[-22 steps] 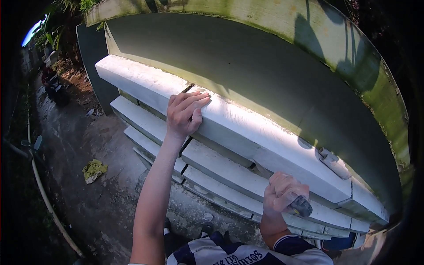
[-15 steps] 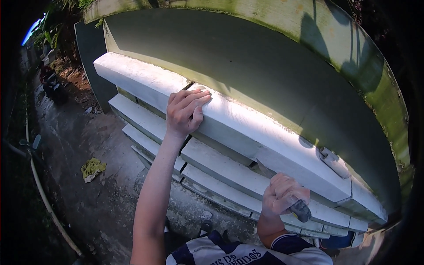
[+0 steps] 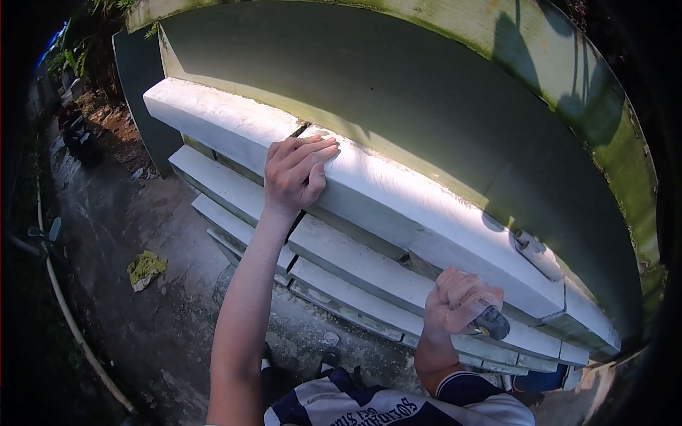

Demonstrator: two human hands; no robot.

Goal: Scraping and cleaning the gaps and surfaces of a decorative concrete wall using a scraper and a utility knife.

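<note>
My left hand [image 3: 295, 170] rests on the top edge of a long white ledge [image 3: 398, 184], its fingers stretched out across the surface near a dark joint. It holds nothing. Lower and to the right, my right hand [image 3: 462, 302] is closed around the dark handle [image 3: 491, 323] of a scraper. The scraper's thin blade [image 3: 423, 266] points up and left against the ledge's lower front edge; its tip is hard to make out. White dust or paste coats my right fingers.
Several more white ledges [image 3: 355, 259] step down below the top one. A grey rolled piece [image 3: 538, 255] lies on the ledge at right. Behind rises a mossy curved wall [image 3: 597, 106]. A yellowish cloth [image 3: 146, 270] and a pale hose [image 3: 67, 305] lie on the ground at left.
My right hand has shifted slightly right and up, tilting the scraper's handle a little. My left hand stays in place on the ledge. The view has moved slightly.
</note>
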